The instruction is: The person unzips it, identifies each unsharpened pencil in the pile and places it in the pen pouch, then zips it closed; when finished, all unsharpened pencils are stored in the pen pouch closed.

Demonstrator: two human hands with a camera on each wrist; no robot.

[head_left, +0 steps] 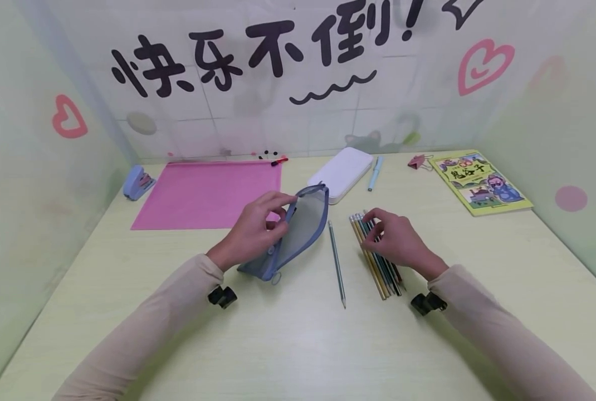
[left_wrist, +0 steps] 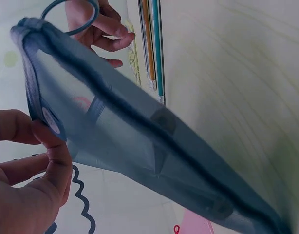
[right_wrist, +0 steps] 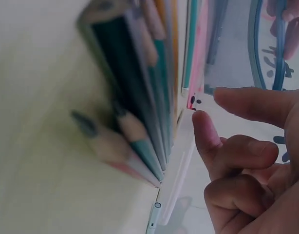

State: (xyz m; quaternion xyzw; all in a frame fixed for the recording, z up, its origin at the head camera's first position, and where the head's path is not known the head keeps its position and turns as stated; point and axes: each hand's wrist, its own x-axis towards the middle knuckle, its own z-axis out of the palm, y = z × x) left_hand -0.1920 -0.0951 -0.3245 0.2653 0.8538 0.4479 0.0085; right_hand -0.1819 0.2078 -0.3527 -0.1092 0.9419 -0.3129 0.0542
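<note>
Two hands work over a pale green bench (head_left: 298, 345), whose largest thing is a pink zip folder (head_left: 210, 194) lying flat at the far left. To the far right lies a yellow picture booklet (head_left: 480, 181), and between them at the far middle sits a white case (head_left: 342, 172), with a light blue pen (head_left: 375, 172) just right of it. The blue mesh pencil pouch (head_left: 293, 234) stands tilted left of centre, its near end on the bench and its far end raised; the left hand (head_left: 255, 228) pinches the pouch's upper edge between thumb and fingers, as the left wrist view shows close up. Just right of the pouch a single grey pencil (head_left: 336, 262) lies alone, well apart from neither. Right of that lies a tight row of coloured pencils (head_left: 375, 259), and the right hand (head_left: 395, 236) rests on it with fingers curled, their tips touching the pencils; no pencil is seen lifted. A blue stapler (head_left: 137, 181) sits at the far left edge, and a pink binder clip (head_left: 418, 161) lies near the booklet.
</note>
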